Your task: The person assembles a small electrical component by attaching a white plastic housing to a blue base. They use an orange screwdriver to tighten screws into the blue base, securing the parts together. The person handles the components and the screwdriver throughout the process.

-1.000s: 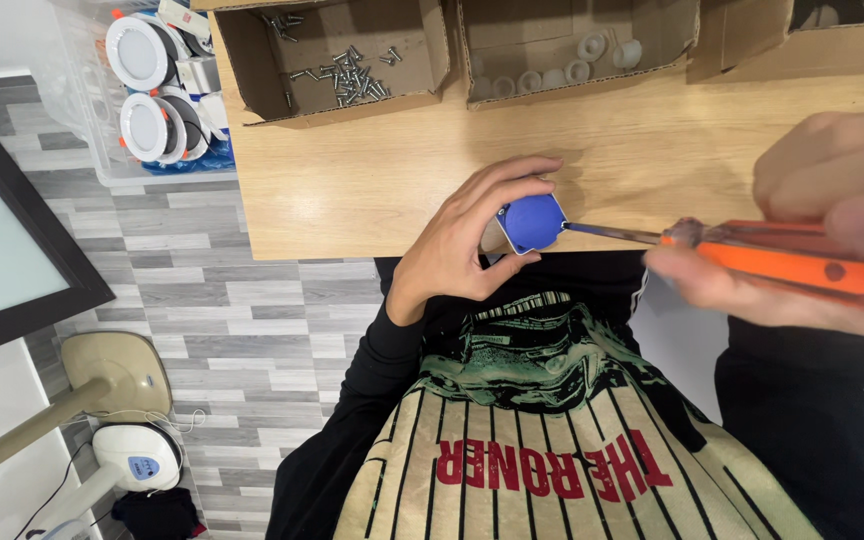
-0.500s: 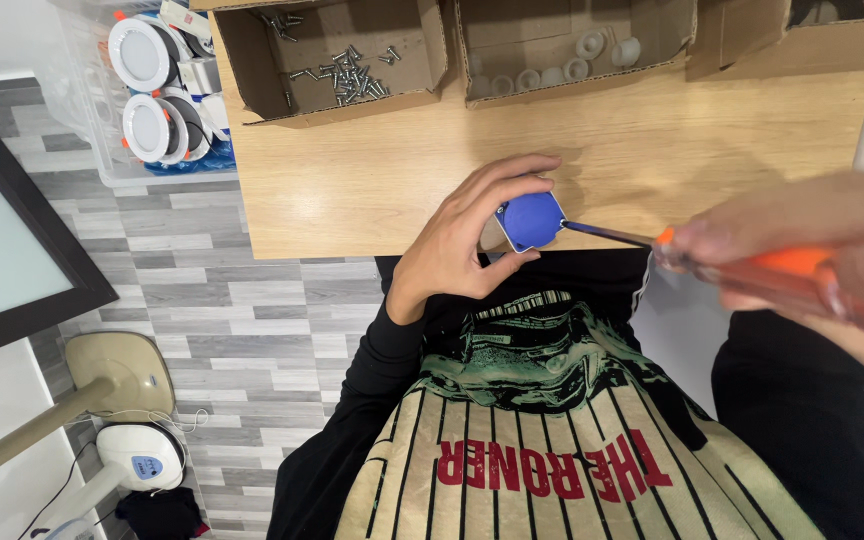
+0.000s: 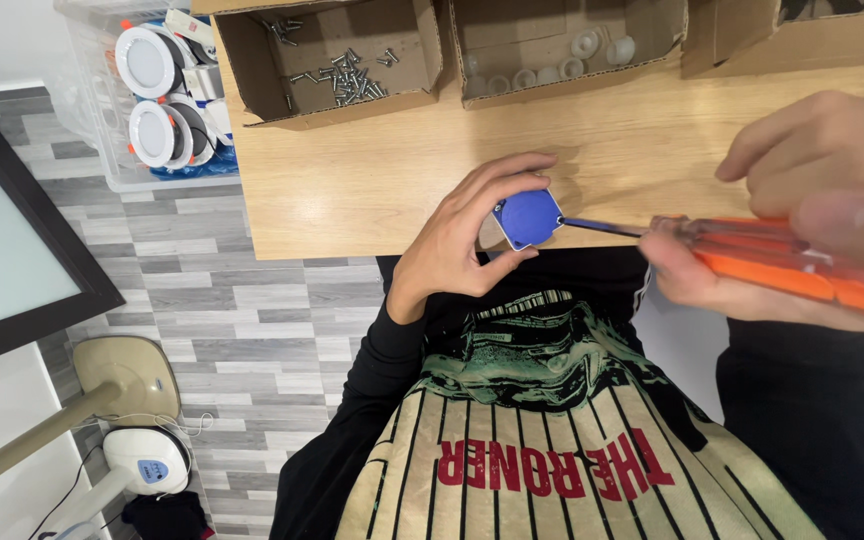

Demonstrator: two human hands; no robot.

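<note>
One screwdriver (image 3: pixel 752 260), perhaps slightly lower.

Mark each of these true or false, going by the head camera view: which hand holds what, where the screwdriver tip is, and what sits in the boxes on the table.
1. The left hand holds a small blue block. True.
2. The right hand grips a green-handled screwdriver. False: the screwdriver has an orange handle.
3. The screwdriver tip meets the block's right edge. True.
4. The cardboard box with screws sits at the table's near edge. False: it is at the far edge of the wooden table.
5. The box with white round parts stands right of the screw box. True.
</note>
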